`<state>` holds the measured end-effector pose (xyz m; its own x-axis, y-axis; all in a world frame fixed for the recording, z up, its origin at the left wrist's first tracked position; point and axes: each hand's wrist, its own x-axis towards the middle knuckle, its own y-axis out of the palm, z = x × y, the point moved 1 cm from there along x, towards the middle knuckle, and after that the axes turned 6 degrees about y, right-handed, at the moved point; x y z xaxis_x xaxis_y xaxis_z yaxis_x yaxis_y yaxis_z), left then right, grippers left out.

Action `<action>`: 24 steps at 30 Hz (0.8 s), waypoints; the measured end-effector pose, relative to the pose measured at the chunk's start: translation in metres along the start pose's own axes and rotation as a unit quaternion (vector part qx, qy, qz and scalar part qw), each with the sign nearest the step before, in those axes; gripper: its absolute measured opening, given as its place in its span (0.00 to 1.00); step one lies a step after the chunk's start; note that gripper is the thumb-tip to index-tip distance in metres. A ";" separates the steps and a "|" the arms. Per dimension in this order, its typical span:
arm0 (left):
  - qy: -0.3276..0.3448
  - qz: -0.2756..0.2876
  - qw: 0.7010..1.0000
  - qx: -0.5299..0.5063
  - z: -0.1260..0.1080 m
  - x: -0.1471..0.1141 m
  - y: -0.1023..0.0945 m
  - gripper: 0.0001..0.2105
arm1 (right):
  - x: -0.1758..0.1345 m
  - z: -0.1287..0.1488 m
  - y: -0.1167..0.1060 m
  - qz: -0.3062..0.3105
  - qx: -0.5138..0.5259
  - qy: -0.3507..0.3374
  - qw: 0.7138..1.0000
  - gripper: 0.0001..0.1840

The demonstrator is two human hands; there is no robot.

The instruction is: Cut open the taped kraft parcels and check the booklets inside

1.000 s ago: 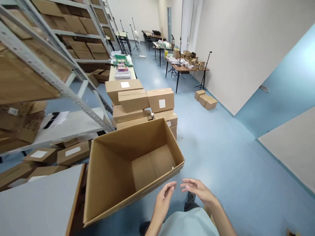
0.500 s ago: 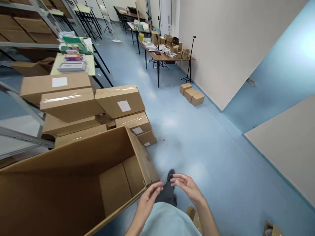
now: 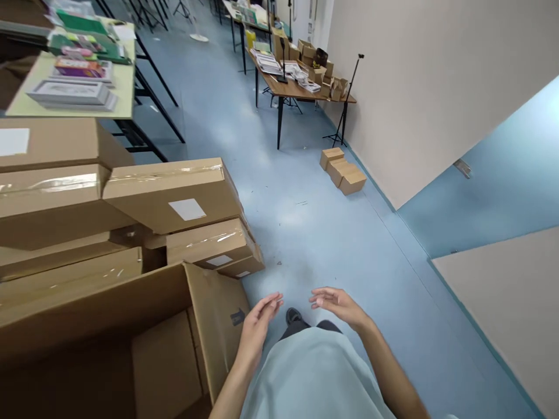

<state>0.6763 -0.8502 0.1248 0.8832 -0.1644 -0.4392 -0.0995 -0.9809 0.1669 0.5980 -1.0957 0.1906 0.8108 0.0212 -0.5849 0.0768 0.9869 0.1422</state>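
Observation:
Both of my hands hang in front of my light blue shirt [image 3: 323, 372], palms turned toward each other with a gap between. My left hand [image 3: 261, 317] has its fingers stretched out and holds nothing; it is nearest the right wall of a large, open cardboard box [image 3: 218, 320]. In my right hand [image 3: 338, 305] there is nothing either, and its fingers are loosely extended over the blue floor. The big box shows bare cardboard in the part of its inside that I can see.
Taped cardboard boxes [image 3: 174, 192] are stacked beyond the big box. Behind them stands a pale table [image 3: 26, 99] with stationery. A brown table [image 3: 271, 84] carries papers and small boxes, with a tripod [image 3: 345, 105] beside it. Small cartons [image 3: 343, 171] sit on the floor [image 3: 314, 233] along the wall.
I have moved forward past the big box, which now lies lower and farther left in view. The stacked boxes appear closer. My hands stay apart and empty.

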 end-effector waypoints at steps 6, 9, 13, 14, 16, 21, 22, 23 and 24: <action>0.059 -0.014 0.998 -0.027 -0.072 0.085 0.032 0.28 | 0.078 0.053 -0.054 -0.067 -0.012 0.006 0.998 0.41; 0.075 -0.056 0.995 -0.034 -0.090 0.132 0.037 0.25 | 0.147 0.072 -0.079 -0.031 -0.031 0.050 0.998 0.43; 0.054 -0.139 0.987 -0.053 -0.101 0.187 0.044 0.25 | 0.239 0.120 -0.093 0.055 -0.074 0.075 0.993 0.45; 0.048 -0.161 0.984 -0.063 -0.104 0.198 0.048 0.25 | 0.260 0.138 -0.094 0.074 -0.090 0.074 0.990 0.45; 0.040 -0.208 0.973 -0.091 -0.112 0.221 0.059 0.25 | 0.299 0.179 -0.096 0.119 -0.131 0.066 0.982 0.45; 0.037 -0.299 0.937 -0.174 -0.139 0.268 0.089 0.27 | 0.403 0.283 -0.100 0.233 -0.234 0.052 0.943 0.43; 0.039 -0.313 0.931 -0.184 -0.145 0.277 0.092 0.27 | 0.426 0.301 -0.099 0.237 -0.254 0.053 0.936 0.44; 0.042 -0.327 0.924 -0.193 -0.149 0.284 0.092 0.27 | 0.450 0.316 -0.097 0.238 -0.272 0.054 0.931 0.45; 0.044 -0.343 0.916 -0.201 -0.153 0.291 0.091 0.27 | 0.473 0.330 -0.093 0.235 -0.288 0.052 0.927 0.47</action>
<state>0.9942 -0.9715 0.1475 0.7098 0.5039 -0.4923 0.6551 -0.7291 0.1982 1.1654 -1.2303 0.1644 0.6134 0.4571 -0.6440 -0.6176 0.7859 -0.0304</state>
